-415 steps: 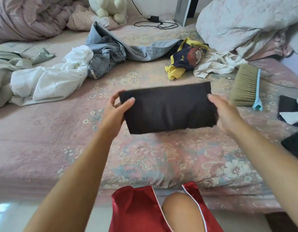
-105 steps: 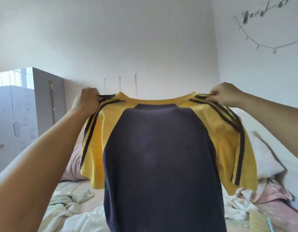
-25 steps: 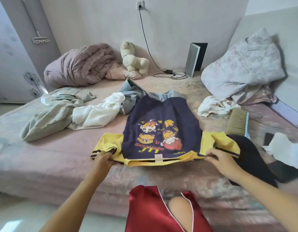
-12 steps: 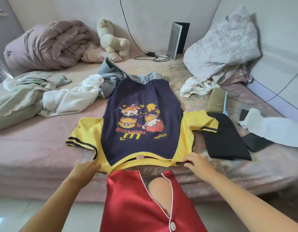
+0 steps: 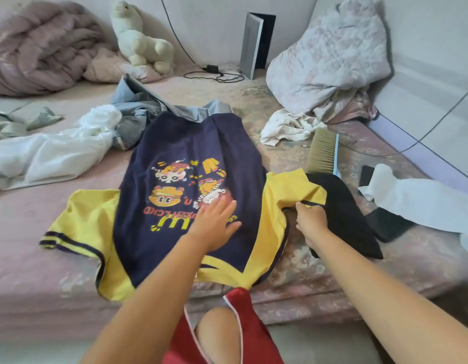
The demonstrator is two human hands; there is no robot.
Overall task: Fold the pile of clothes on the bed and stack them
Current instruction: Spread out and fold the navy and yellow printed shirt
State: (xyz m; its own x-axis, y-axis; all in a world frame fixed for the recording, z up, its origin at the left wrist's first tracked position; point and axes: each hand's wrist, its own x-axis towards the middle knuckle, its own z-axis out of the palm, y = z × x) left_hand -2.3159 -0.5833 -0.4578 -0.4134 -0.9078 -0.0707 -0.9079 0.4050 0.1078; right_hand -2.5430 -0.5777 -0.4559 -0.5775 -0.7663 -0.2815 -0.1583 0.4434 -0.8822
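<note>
A navy T-shirt with yellow sleeves (image 5: pixel 180 143) lies flat on the bed (image 5: pixel 28 227), print side up, collar toward me. My left hand (image 5: pixel 214 224) rests flat on the shirt's chest with fingers spread. My right hand (image 5: pixel 310 219) pinches the hem of the right yellow sleeve and lifts it. A folded black garment (image 5: pixel 343 214) lies just right of that sleeve. Unfolded clothes lie behind: jeans (image 5: pixel 138 111), a white garment (image 5: pixel 54 151), a grey-green garment (image 5: pixel 9 122) and a cream garment (image 5: pixel 285 126).
A bed brush (image 5: pixel 323 151) lies right of the shirt. A white cloth (image 5: pixel 422 198) over dark items sits at the right edge. A rolled quilt (image 5: pixel 38 46), a plush toy (image 5: pixel 141 40), a cable (image 5: pixel 214 74) and a pillow (image 5: pixel 330 53) line the back wall.
Both hands have left the collar edge. My left hand has moved onto the shirt's chest; my right hand has moved to the right sleeve and taken hold of its hem.
</note>
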